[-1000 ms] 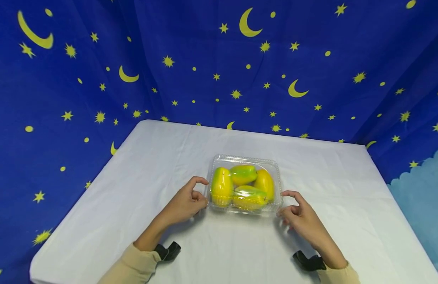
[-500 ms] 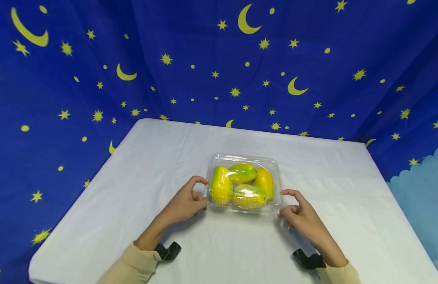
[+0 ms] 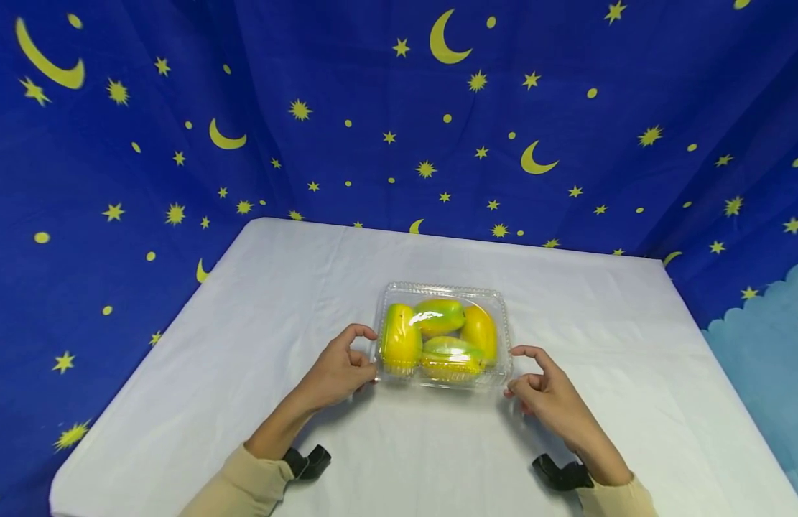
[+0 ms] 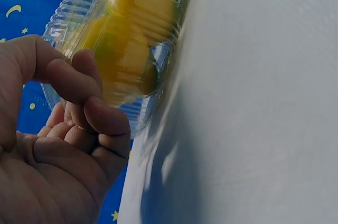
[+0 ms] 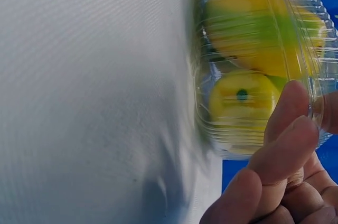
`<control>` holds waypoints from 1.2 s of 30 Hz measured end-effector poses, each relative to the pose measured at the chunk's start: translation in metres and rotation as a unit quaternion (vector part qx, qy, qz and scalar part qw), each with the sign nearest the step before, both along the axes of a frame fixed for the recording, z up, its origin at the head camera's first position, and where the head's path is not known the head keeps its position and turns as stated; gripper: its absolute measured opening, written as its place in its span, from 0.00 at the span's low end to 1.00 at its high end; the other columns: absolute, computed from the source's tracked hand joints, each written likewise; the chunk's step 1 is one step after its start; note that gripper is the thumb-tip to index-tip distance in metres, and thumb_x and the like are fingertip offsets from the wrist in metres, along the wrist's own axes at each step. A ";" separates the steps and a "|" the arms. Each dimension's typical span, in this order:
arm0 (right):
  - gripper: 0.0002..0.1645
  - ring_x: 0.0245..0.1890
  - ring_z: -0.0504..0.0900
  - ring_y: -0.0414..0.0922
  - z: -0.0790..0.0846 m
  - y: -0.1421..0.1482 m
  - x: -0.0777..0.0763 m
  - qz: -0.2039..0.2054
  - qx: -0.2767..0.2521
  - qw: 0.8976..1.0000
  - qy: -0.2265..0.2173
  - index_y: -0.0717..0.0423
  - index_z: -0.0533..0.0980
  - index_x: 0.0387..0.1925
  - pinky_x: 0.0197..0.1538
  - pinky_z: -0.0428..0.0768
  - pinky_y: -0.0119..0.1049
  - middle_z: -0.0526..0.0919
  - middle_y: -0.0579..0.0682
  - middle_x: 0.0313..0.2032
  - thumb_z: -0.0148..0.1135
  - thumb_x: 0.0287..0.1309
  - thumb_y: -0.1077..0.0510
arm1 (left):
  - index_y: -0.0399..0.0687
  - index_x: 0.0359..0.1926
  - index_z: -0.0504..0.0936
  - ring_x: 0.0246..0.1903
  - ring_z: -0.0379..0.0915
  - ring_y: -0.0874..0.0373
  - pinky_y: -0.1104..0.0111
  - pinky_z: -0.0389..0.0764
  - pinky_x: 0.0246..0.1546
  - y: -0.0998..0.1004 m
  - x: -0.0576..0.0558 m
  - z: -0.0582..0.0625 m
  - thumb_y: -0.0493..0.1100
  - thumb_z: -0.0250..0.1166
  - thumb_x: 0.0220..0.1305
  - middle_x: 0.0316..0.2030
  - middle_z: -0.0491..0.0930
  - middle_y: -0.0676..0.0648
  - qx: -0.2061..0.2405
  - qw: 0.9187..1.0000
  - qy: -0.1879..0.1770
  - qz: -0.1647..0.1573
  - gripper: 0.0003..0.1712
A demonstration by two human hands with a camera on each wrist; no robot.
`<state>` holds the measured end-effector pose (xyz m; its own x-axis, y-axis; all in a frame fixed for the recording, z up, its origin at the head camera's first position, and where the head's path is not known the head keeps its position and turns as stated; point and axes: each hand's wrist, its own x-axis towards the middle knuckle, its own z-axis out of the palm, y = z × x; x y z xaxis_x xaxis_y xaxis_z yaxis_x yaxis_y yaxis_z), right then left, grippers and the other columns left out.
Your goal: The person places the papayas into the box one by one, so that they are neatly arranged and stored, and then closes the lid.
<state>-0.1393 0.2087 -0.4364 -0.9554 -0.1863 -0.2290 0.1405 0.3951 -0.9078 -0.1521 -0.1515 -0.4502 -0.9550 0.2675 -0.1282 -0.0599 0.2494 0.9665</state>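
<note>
A clear plastic clamshell container (image 3: 445,289) sits on the white-covered table, its lid down over several yellow-green mangoes (image 3: 452,357). In the head view my left hand (image 3: 337,370) is at the container's left side, with bent fingers holding its edge. Opposite it, my right hand (image 3: 547,393) holds the right edge near the front corner. The right wrist view shows the ribbed rim (image 5: 311,76) between the fingertips of the right hand (image 5: 288,166). Curled fingers of the left hand (image 4: 74,118) partly hide the container in the left wrist view.
White cloth (image 3: 276,287) covers the table around the container. A blue curtain (image 3: 373,93) with yellow moons and stars hangs behind and at the left. Light blue cloth (image 3: 767,359) shows at the right. Black wrist straps (image 3: 308,463) show at both beige sleeves.
Both hands and the container hold almost the same place. Only a slight shift of the whole head view is visible.
</note>
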 end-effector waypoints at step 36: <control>0.36 0.33 0.85 0.43 -0.005 -0.004 0.004 -0.021 -0.098 0.995 -0.007 0.59 0.58 0.70 0.41 0.86 0.38 0.86 0.50 0.32 0.58 0.63 0.69 | 0.51 0.61 0.67 0.15 0.65 0.58 0.72 0.64 0.15 -0.002 -0.001 -0.003 0.30 0.58 0.59 0.21 0.76 0.33 0.036 0.999 0.015 -0.004 0.29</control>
<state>-0.1354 0.2044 -0.4417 -0.9600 -0.1890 -0.2064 0.1670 0.2048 -0.9645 -0.1530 -0.1535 -0.4534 -0.9560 0.2821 -0.0802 -0.0296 0.1794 0.9833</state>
